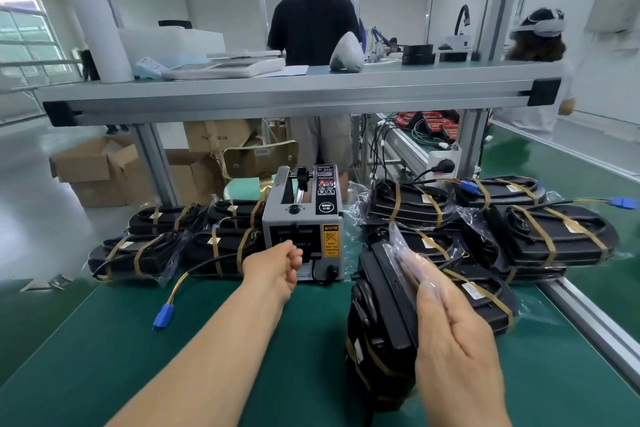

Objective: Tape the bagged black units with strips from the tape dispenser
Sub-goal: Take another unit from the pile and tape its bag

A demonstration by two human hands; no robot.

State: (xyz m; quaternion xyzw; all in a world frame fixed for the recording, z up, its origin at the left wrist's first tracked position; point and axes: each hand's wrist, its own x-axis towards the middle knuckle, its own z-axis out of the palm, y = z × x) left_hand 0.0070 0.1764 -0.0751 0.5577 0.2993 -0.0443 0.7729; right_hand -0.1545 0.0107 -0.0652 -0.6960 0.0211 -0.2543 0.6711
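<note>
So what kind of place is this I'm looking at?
Most likely a factory packing line: an automatic tape dispenser on a green bench mat, piles of bagged black units banded with tape, and cardboard cartons on the floor.

A person in black (313, 21) stands beyond the shelf (277, 94); cardboard boxes (100, 166) sit on the floor.

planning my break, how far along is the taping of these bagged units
Looks done: a left stack and right stack of bagged units with tan bands flank the tape dispenser; whether each bag is sealed can't be told. In hand: the right hand presses the bag flat on an upright unit, the left hand is at the dispenser's outlet. Left: that unit's strip, at least.
</note>
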